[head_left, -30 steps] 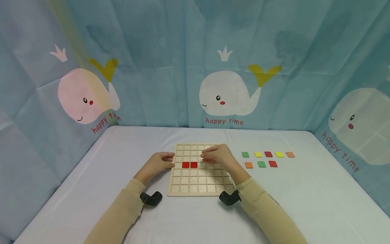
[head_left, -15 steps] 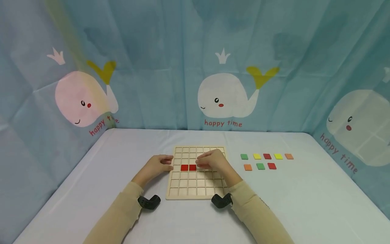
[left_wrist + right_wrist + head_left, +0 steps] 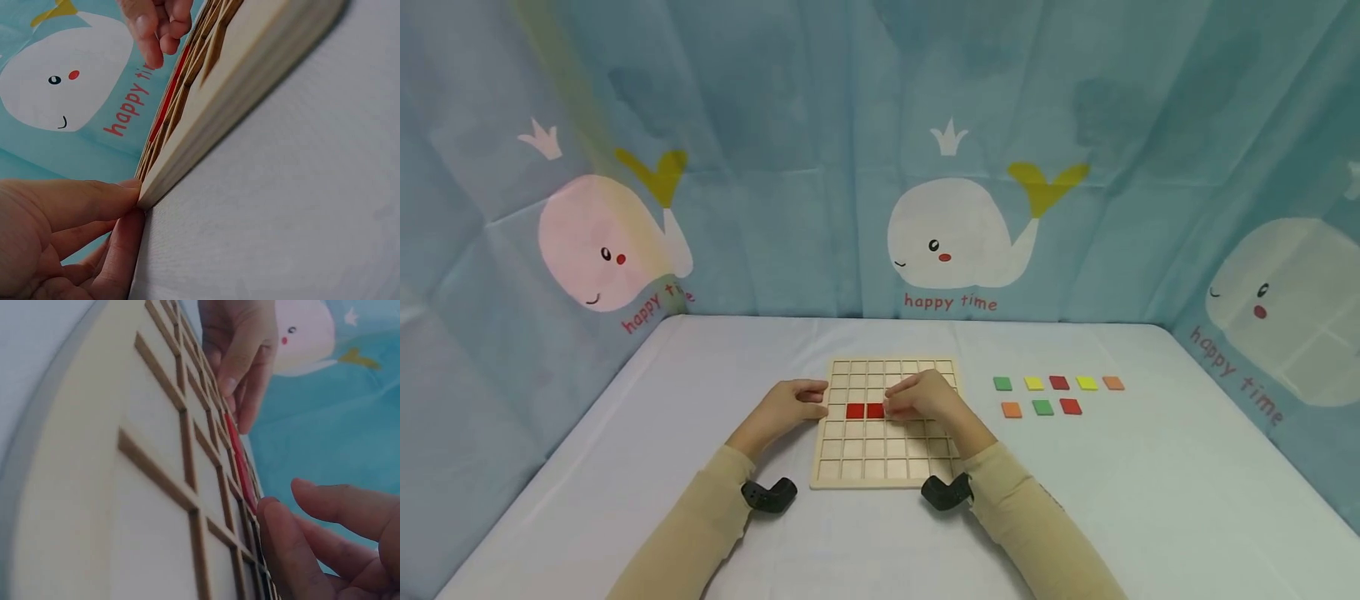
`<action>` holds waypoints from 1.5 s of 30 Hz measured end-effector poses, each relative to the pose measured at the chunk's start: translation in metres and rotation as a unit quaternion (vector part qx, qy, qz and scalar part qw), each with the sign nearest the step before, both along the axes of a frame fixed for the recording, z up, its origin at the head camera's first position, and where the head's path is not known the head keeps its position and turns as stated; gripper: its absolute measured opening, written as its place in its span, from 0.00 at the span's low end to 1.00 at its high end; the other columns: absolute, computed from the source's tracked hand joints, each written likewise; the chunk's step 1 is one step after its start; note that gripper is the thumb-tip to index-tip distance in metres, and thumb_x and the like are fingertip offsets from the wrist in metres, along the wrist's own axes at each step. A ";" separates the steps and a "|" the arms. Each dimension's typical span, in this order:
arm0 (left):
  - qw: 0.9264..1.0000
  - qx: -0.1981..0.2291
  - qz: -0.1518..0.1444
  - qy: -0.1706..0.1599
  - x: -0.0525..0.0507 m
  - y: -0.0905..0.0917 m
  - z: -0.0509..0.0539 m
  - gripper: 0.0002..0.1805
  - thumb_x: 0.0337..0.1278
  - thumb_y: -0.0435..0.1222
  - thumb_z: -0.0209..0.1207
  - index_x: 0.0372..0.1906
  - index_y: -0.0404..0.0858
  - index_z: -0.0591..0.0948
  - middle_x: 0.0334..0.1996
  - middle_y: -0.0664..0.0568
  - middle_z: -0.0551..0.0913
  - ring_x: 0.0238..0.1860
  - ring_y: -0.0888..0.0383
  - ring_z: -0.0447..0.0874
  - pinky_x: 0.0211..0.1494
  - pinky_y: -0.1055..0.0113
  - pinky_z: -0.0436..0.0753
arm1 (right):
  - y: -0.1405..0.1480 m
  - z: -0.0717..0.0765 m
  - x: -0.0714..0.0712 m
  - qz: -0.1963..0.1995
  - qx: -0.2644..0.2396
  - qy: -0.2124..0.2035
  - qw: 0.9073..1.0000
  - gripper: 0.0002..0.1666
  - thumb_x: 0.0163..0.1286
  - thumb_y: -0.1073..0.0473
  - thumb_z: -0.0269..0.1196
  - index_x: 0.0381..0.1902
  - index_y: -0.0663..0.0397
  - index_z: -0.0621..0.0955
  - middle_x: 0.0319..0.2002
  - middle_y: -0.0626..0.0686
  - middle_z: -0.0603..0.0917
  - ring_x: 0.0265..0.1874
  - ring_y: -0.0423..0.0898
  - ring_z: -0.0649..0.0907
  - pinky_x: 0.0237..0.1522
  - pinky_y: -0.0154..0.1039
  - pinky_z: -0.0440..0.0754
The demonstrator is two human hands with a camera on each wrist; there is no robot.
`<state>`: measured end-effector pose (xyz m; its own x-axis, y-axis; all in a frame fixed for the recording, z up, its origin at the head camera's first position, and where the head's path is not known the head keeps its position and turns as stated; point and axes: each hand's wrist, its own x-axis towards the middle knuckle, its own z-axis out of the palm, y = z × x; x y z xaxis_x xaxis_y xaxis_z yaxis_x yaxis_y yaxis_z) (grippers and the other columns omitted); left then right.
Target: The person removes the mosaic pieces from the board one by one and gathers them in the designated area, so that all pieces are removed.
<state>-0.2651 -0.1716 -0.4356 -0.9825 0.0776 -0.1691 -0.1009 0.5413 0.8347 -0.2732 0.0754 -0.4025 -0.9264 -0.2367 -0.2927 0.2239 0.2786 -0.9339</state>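
Note:
A pale wooden grid board (image 3: pixel 853 472) lies flat in the middle of the table. Two red square tiles (image 3: pixel 855 411) sit side by side in its cells. At the board's left edge my left hand (image 3: pixel 784 412) pinches the rim, thumb on one face and fingers on the other, as the left wrist view shows. My right hand (image 3: pixel 929 397) is over the board just right of the second red tile (image 3: pixel 875 411). In the right wrist view, one fingertip (image 3: pixel 275 515) touches or nearly touches the grid beside the red tiles (image 3: pixel 240 456); the thumb stands apart and no held tile shows.
Right of the board, loose tiles lie in two rows: green (image 3: pixel 1002 383), yellow (image 3: pixel 1034 383), dark red (image 3: pixel 1059 382) and orange (image 3: pixel 1113 382) ones among them. A white cloth covers the table (image 3: pixel 647 433). A blue whale-print curtain (image 3: pixel 775 225) hangs behind.
My right hand has shifted a little left and down, closer to the second red tile, then stays almost still. My left hand keeps its place on the board's edge.

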 end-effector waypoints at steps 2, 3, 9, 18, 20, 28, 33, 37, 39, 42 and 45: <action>1.000 -0.002 -0.001 0.000 0.001 0.000 0.000 0.28 0.58 0.33 0.66 0.65 0.34 0.76 0.53 0.42 0.83 0.55 0.50 0.80 0.52 0.64 0.81 | 0.000 -0.001 0.000 0.012 0.001 0.000 1.000 0.13 0.62 0.70 0.68 0.44 0.71 0.85 0.34 0.59 0.90 0.29 0.44 0.90 0.36 0.37 0.87; 1.000 -0.001 0.001 -0.001 0.001 0.000 0.001 0.28 0.58 0.33 0.66 0.65 0.35 0.77 0.53 0.42 0.83 0.55 0.50 0.80 0.53 0.64 0.81 | 0.001 -0.001 0.001 0.017 -0.002 -0.001 1.000 0.13 0.61 0.70 0.68 0.44 0.71 0.85 0.33 0.59 0.90 0.28 0.44 0.90 0.36 0.37 0.87; 1.000 -0.012 -0.005 0.004 0.001 -0.002 0.003 0.29 0.58 0.34 0.66 0.66 0.36 0.76 0.54 0.43 0.83 0.56 0.51 0.79 0.55 0.61 0.80 | 0.000 -0.002 -0.001 0.026 0.002 -0.015 1.000 0.14 0.61 0.70 0.69 0.46 0.69 0.85 0.35 0.59 0.90 0.27 0.43 0.89 0.36 0.36 0.87; 1.000 -0.015 -0.002 0.005 -0.002 -0.001 0.003 0.29 0.59 0.34 0.65 0.66 0.36 0.76 0.55 0.42 0.83 0.57 0.50 0.79 0.57 0.59 0.79 | -0.002 -0.003 -0.006 0.035 0.021 -0.015 0.999 0.13 0.59 0.68 0.70 0.43 0.67 0.86 0.33 0.57 0.90 0.25 0.42 0.88 0.34 0.35 0.87; 1.000 -0.015 0.000 0.003 -0.003 -0.001 0.002 0.29 0.59 0.34 0.66 0.66 0.36 0.76 0.55 0.42 0.83 0.57 0.50 0.79 0.56 0.60 0.80 | -0.002 -0.003 -0.005 0.039 0.021 -0.014 0.999 0.13 0.59 0.68 0.70 0.43 0.67 0.87 0.33 0.57 0.90 0.24 0.41 0.88 0.34 0.36 0.87; 1.000 -0.014 -0.001 -0.002 -0.003 -0.001 0.000 0.29 0.59 0.35 0.66 0.67 0.36 0.76 0.54 0.43 0.83 0.57 0.50 0.79 0.57 0.59 0.79 | -0.003 -0.004 -0.004 0.032 0.019 -0.010 0.999 0.11 0.59 0.69 0.70 0.41 0.67 0.87 0.34 0.58 0.90 0.25 0.42 0.88 0.34 0.36 0.87; 1.000 -0.016 -0.001 -0.001 -0.002 -0.001 0.000 0.29 0.59 0.35 0.65 0.67 0.36 0.75 0.55 0.42 0.83 0.57 0.50 0.79 0.60 0.57 0.78 | -0.003 -0.006 -0.004 0.039 0.020 -0.007 0.999 0.11 0.59 0.69 0.70 0.41 0.67 0.87 0.34 0.58 0.90 0.27 0.43 0.88 0.36 0.37 0.87; 1.000 -0.016 -0.005 0.000 -0.001 -0.003 0.000 0.29 0.59 0.35 0.65 0.67 0.36 0.75 0.56 0.42 0.82 0.59 0.49 0.78 0.62 0.55 0.77 | -0.004 -0.006 -0.003 0.037 0.018 -0.004 0.999 0.11 0.59 0.70 0.70 0.41 0.67 0.87 0.36 0.58 0.90 0.28 0.43 0.89 0.37 0.37 0.87; 1.000 -0.016 -0.007 0.000 -0.001 -0.003 0.000 0.29 0.60 0.35 0.65 0.67 0.36 0.75 0.56 0.42 0.82 0.59 0.49 0.78 0.62 0.55 0.76 | -0.004 -0.006 -0.002 0.033 0.015 -0.003 0.999 0.11 0.58 0.70 0.70 0.41 0.67 0.87 0.37 0.58 0.89 0.28 0.42 0.88 0.37 0.37 0.87; 1.000 -0.017 -0.009 -0.001 -0.002 -0.004 0.000 0.29 0.60 0.35 0.65 0.67 0.37 0.76 0.56 0.42 0.82 0.59 0.49 0.78 0.62 0.55 0.76 | -0.004 -0.006 -0.002 0.028 0.011 0.001 1.000 0.11 0.58 0.70 0.70 0.41 0.67 0.87 0.39 0.58 0.89 0.30 0.43 0.89 0.38 0.37 0.87; 1.000 -0.016 -0.012 -0.002 -0.002 -0.004 0.000 0.29 0.60 0.36 0.65 0.67 0.37 0.76 0.56 0.42 0.82 0.59 0.49 0.78 0.62 0.55 0.76 | -0.005 -0.005 0.000 0.019 0.013 0.005 1.000 0.10 0.58 0.69 0.71 0.40 0.65 0.88 0.39 0.58 0.90 0.32 0.44 0.89 0.39 0.38 0.87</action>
